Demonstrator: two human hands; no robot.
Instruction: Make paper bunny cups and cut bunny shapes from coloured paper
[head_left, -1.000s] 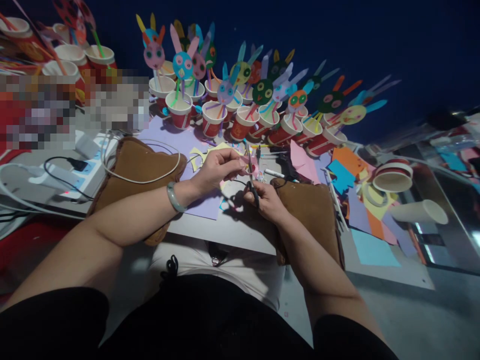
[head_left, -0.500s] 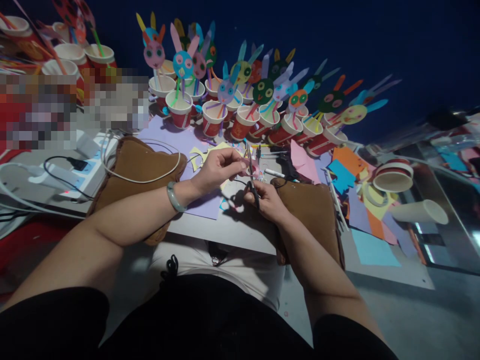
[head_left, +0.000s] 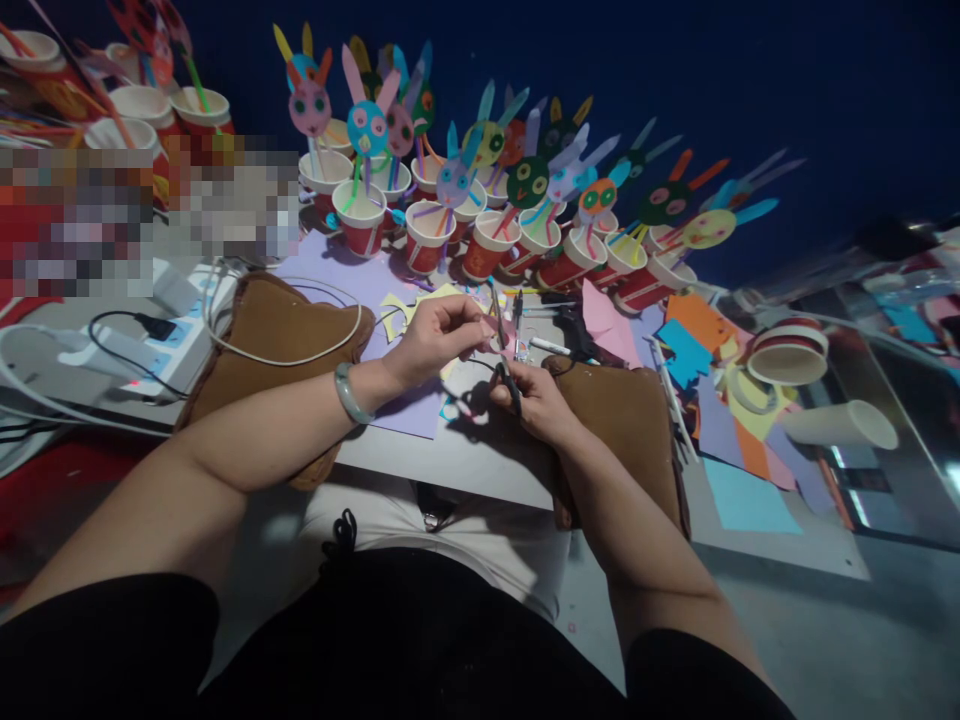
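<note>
Pinched in the fingers of my left hand (head_left: 446,338) is a small piece of pink paper (head_left: 504,334). My right hand (head_left: 534,398) grips a pair of scissors with black handles (head_left: 508,382), its blades pointing away from me and lying at the paper. How far the blades are parted is hard to make out. Under my left wrist lies a sheet of purple paper (head_left: 409,415), with yellow paper scraps (head_left: 395,318) beyond it. A white marker (head_left: 549,345) rests just past my right hand.
Red paper cups (head_left: 360,235) holding paper rabbit figures (head_left: 367,130) line the back. Brown cushions (head_left: 619,430) lie under both forearms. A power strip (head_left: 169,345) with cables stands left. Coloured paper sheets (head_left: 757,495) and a cup on its side (head_left: 847,425) are at right.
Both hands stay almost in place. The scissors and the pink paper have shifted very slightly against each other; the paper shows a bit more to the left of the blades.
</note>
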